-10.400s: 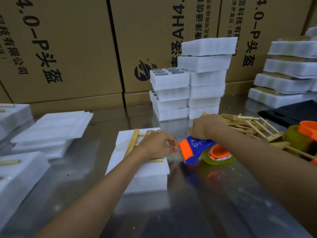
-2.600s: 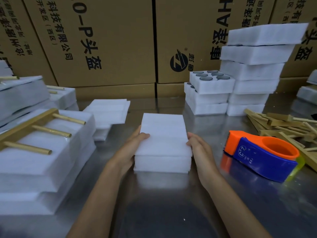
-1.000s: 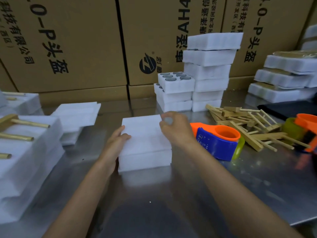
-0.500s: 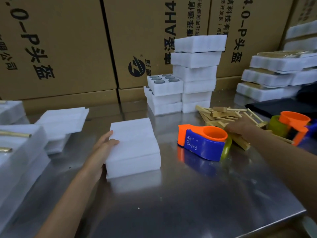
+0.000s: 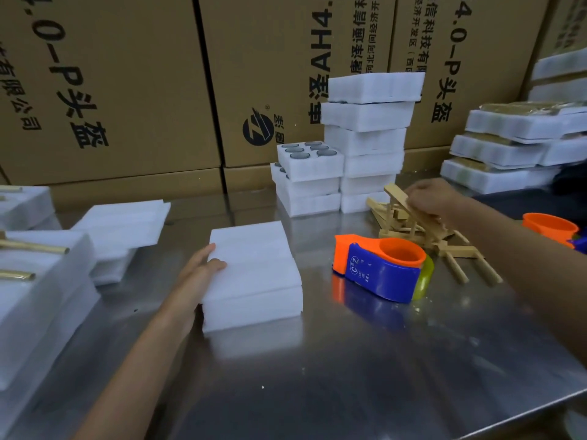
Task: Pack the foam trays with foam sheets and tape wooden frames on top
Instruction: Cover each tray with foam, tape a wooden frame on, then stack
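Observation:
A white foam tray (image 5: 252,281), covered by a foam sheet, lies on the steel table (image 5: 349,376) in front of me. My left hand (image 5: 198,273) rests against its left side, thumb on the top edge. To the right, my right hand (image 5: 433,200) grips a wooden frame (image 5: 413,211) and holds it tilted above the pile of wooden frames (image 5: 444,246). An orange and blue tape dispenser (image 5: 379,269) lies between the tray and the pile.
Loose foam sheets (image 5: 122,222) sit at left, with finished trays bearing frames (image 5: 35,281) nearer. Two stacks of foam trays (image 5: 365,138) stand at the back against cardboard boxes (image 5: 127,90). More packed trays (image 5: 514,147) and a second dispenser (image 5: 551,227) are at right.
My right hand left the tray top, reached to the frame pile and now lifts one frame off it. My left hand stays at the tray's left side.

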Demonstrator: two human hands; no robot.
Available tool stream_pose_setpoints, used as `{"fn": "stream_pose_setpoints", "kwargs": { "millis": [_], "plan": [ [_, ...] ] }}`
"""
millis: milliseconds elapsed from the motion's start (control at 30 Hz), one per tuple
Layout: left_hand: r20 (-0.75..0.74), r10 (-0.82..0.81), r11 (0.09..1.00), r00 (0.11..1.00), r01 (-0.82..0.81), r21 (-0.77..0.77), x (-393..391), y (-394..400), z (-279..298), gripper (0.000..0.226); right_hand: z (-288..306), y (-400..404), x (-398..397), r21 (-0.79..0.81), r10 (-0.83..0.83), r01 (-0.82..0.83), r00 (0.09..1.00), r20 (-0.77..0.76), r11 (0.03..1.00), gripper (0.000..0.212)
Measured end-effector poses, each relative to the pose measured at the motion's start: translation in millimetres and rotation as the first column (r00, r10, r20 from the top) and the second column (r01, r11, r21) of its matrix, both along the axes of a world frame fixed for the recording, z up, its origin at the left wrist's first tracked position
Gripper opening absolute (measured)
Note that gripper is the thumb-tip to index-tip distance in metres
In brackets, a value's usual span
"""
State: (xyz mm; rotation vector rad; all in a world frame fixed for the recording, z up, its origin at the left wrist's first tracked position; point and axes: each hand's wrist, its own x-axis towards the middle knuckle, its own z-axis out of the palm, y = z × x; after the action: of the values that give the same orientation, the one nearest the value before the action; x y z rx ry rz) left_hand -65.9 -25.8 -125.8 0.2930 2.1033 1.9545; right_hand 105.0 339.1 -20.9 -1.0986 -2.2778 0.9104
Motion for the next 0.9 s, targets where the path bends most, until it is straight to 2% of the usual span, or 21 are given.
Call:
{"fn": "stream_pose_setpoints", "kwargs": {
  "millis": [167, 267, 333, 433, 567, 633, 700, 767, 800, 900],
  "plan": [
    [0.024, -0.009, 1.0, 1.0, 0.009, 0.009, 0.9, -1.3, 0.5, 0.041, 43.2, -49.7, -16.5, -0.155, 0.159, -0.197, 0.96, -0.23, 0.968, 0.023],
    [0.039, -0.023, 1.0, 0.999, 0.023, 0.006, 2.6, -3.1, 1.9, 0.041, 58.7, -80.8, -32.9, -0.277, 0.267, -0.369, 0.9, -0.345, 0.887, 0.023],
    [0.051, -0.028, 0.999, 0.998, 0.027, 0.018, 3.1, -4.3, 2.7, 0.041, 63.3, -102.4, -44.7, -0.287, 0.325, -0.445, 0.865, -0.382, 0.848, 0.022],
    [0.059, -0.044, 0.999, 0.997, 0.042, 0.034, 5.1, -6.4, 2.9, 0.04, 62.1, -137.6, -68.2, -0.219, 0.388, -0.471, 0.86, -0.332, 0.854, 0.026],
    [0.057, -0.045, 0.998, 0.997, 0.042, 0.053, 6.0, -6.1, 3.4, 0.035, 42.4, -184.0, -104.3, -0.104, 0.428, -0.444, 0.892, -0.141, 0.89, 0.022],
    [0.083, -0.054, 0.996, 0.995, 0.047, 0.08, 4.8, -4.6, 2.6, 0.033, 26.3, -202.7, -116.4, -0.199, 0.456, -0.475, 0.879, -0.135, 0.857, 0.024],
    [0.13, -0.046, 0.987, 0.99, 0.025, 0.158, 5.9, -4.8, 3.7, 0.03, 13.2, -214.7, -123.3, -0.35, 0.479, -0.516, 0.857, -0.191, 0.782, 0.029],
    [0.142, -0.047, 0.982, 0.989, 0.02, 0.186, 5.3, -5.3, 3.0, 0.031, 4.7, -217.0, -126.7, -0.403, 0.475, -0.523, 0.852, -0.22, 0.751, 0.033],
    [0.136, -0.065, 0.982, 0.989, 0.04, 0.183, 5.8, -4.7, 2.8, 0.032, 1.5, -214.6, -127.6, -0.373, 0.471, -0.51, 0.86, -0.197, 0.775, 0.032],
    [0.095, -0.089, 0.986, 0.991, 0.075, 0.147, 7.1, -1.9, 6.2, 0.047, -5.0, -199.7, -121.8, -0.132, 0.446, -0.439, 0.895, 0.022, 0.889, 0.036]
  ]
}}
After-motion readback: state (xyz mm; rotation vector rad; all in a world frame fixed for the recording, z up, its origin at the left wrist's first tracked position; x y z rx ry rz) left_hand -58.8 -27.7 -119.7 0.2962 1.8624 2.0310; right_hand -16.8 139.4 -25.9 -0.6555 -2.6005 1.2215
